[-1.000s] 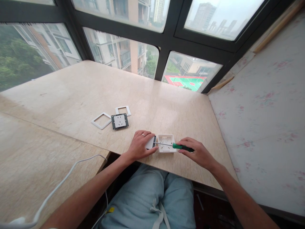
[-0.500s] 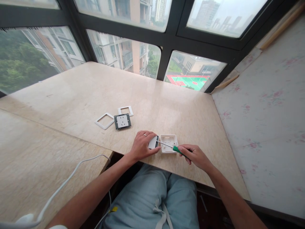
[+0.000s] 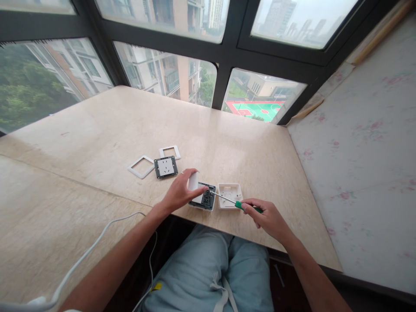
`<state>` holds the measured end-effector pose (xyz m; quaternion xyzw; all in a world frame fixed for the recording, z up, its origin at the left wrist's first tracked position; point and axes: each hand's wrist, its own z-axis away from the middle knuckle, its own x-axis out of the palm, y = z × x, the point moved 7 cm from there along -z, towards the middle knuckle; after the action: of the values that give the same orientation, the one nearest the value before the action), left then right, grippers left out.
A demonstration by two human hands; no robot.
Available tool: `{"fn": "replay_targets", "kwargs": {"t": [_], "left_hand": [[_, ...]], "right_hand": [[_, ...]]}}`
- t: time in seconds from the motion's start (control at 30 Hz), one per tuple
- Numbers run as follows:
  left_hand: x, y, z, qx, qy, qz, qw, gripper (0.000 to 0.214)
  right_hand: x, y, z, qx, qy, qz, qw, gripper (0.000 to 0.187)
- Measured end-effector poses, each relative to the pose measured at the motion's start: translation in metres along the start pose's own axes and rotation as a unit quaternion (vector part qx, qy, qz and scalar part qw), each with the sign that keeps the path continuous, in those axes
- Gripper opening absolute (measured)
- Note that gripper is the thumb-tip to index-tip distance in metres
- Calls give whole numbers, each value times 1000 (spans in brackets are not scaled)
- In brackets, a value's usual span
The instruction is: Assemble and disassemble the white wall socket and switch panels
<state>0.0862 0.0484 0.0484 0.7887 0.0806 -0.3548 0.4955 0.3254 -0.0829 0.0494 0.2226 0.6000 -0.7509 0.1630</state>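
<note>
My left hand [image 3: 177, 193] pinches a white switch rocker plate [image 3: 193, 181], tilted up on edge between thumb and fingers. Beneath it, the dark mechanism of a wall switch [image 3: 207, 200] lies exposed on a white base near the counter's front edge. A second white part of the switch shows beside the exposed section. My right hand [image 3: 264, 216] is closed round the green and black handle of a screwdriver [image 3: 225, 197]. Its metal shaft points left, with the tip at the right side of the switch. Just right of the switch sits an open white mounting box [image 3: 229, 206], under the shaft.
A five-hole socket module [image 3: 166, 167] lies on the counter [image 3: 107, 125] further left, with two white cover frames, one to its left [image 3: 134, 173] and one behind it [image 3: 178, 152]. A white cable [image 3: 97, 236] runs along the left. Windows and a papered wall border the counter.
The white rocker plate has come up off the switch and moved left with my left hand, baring the dark mechanism. The screwdriver has stayed nearly in place.
</note>
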Motion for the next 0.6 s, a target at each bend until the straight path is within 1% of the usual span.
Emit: {"fn": "replay_targets", "kwargs": {"t": [0.07,0.13,0.23,0.3,0.37,0.43,0.53,0.6], "left_hand": [[-11,-5,-1,19,-17,-72,997,50],[-19,-14,1,24,-51,-137,989,54],[-24,-33,8,2,-114,-185,976,58],[-24,-42,12,-8,-144,-197,970,51],[-23,-47,15,-12,-155,-210,965,40],[-22,-48,15,-18,-159,-231,960,35],[-21,-43,13,-18,-164,-267,949,32],[-24,-37,11,-21,-155,-285,946,31]], "right_hand": [[-3,-11,2,-15,1,22,1000,37],[-5,-22,3,-34,-4,46,998,35],[-2,-39,1,-73,-16,92,993,29],[1,-49,-1,-93,-27,124,988,26],[4,-55,-3,-96,-35,150,983,25],[5,-59,-4,-89,-39,170,981,25],[6,-65,-4,-91,-39,197,975,24],[6,-69,-4,-101,-34,217,970,22]]}}
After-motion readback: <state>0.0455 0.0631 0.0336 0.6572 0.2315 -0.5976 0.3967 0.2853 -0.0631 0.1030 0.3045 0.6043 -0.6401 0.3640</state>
